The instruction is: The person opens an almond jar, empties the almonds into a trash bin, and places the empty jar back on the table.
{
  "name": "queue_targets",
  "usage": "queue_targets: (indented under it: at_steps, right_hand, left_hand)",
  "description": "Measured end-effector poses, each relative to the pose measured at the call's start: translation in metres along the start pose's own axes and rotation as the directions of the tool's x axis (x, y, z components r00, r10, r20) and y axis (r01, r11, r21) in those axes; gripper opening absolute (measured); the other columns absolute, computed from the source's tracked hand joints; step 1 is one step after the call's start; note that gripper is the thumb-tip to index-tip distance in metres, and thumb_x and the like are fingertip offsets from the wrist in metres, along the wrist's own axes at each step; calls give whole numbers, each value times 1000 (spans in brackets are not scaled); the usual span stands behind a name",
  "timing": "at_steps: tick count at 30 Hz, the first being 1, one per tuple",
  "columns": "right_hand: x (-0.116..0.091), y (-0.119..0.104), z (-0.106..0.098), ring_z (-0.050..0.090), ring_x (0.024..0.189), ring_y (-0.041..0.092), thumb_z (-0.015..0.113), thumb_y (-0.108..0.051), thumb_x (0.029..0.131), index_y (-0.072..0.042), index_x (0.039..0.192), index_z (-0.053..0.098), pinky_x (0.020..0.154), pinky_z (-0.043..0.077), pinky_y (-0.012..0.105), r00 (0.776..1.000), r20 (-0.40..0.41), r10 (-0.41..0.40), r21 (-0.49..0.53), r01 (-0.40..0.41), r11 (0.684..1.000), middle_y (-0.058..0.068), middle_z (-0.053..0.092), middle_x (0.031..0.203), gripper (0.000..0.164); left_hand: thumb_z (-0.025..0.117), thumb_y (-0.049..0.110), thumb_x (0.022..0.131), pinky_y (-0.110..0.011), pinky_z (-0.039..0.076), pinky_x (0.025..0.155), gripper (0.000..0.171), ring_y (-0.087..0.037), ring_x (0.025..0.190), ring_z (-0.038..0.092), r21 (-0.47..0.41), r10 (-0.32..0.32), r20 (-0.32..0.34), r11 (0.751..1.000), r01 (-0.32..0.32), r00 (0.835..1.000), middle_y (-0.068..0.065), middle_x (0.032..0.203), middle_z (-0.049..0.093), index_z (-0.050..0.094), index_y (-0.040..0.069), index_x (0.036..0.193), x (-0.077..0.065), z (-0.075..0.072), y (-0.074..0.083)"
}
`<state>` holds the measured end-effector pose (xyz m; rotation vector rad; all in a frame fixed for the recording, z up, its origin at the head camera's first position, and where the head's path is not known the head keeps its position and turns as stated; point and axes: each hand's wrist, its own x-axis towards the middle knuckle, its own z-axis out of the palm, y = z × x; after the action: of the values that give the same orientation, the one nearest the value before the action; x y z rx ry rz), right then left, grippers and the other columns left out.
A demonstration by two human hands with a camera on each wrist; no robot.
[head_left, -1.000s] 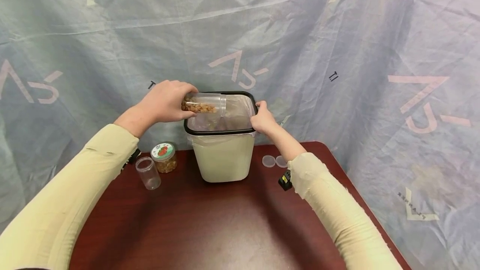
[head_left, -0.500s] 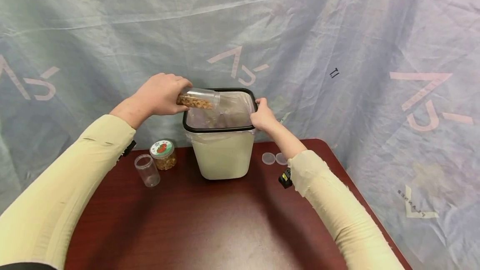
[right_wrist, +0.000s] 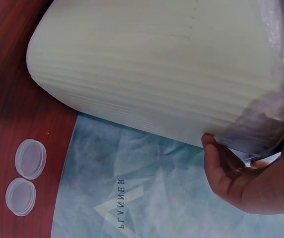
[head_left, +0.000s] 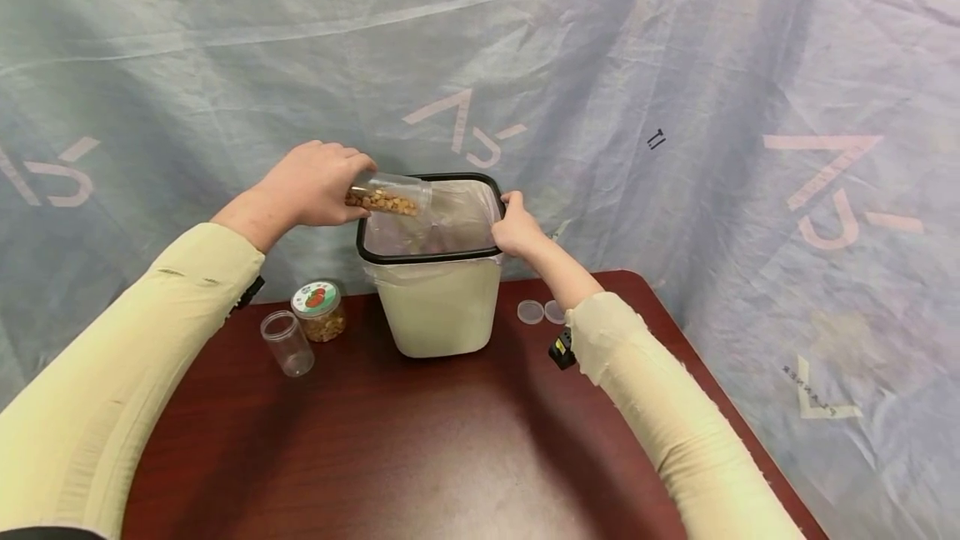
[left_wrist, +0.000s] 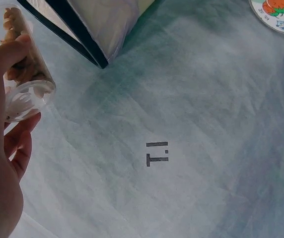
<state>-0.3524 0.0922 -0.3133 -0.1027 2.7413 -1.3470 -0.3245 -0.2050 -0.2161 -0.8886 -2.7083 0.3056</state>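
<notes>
A clear plastic jar [head_left: 401,184] with brown dried pieces inside lies nearly sideways in my left hand [head_left: 318,182]. Its uncapped mouth tilts slightly down over a pale trash bin [head_left: 441,311], which has a black rim and a clear liner bag. In the left wrist view, the fingers wrap around the jar [left_wrist: 30,101] near its base. My right hand [head_left: 517,227] grips the bin's right rim, with fingertips against the outer wall and liner in the right wrist view. The pieces still lie along the jar's lower side.
Left of the bin stand an uncapped clear jar [head_left: 288,348] and a lidded jar [head_left: 324,325] of similar pieces. Two clear lids [head_left: 530,312] lie on the red-brown table [head_left: 420,440] at right. A grey cloth [head_left: 600,65] hangs behind.
My left hand has drawn the jar slightly left and up, and its mouth dips a little lower. The right hand keeps its grip on the rim. The head view has shifted slightly.
</notes>
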Motion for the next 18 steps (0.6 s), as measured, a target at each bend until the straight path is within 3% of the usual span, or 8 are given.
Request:
queue_targets:
  at_steps: [18]
  right_hand:
    - [0, 6, 1, 23, 42, 12, 36, -6, 97, -19, 148, 16, 44, 28, 29, 999, 18, 33, 58, -34, 998, 5, 39, 65, 57]
  left_hand:
    - [80, 36, 77, -55, 41, 90, 59, -36, 102, 57, 38, 56, -8, 998, -56, 998, -16, 112, 64, 60, 3, 122, 13, -1, -3]
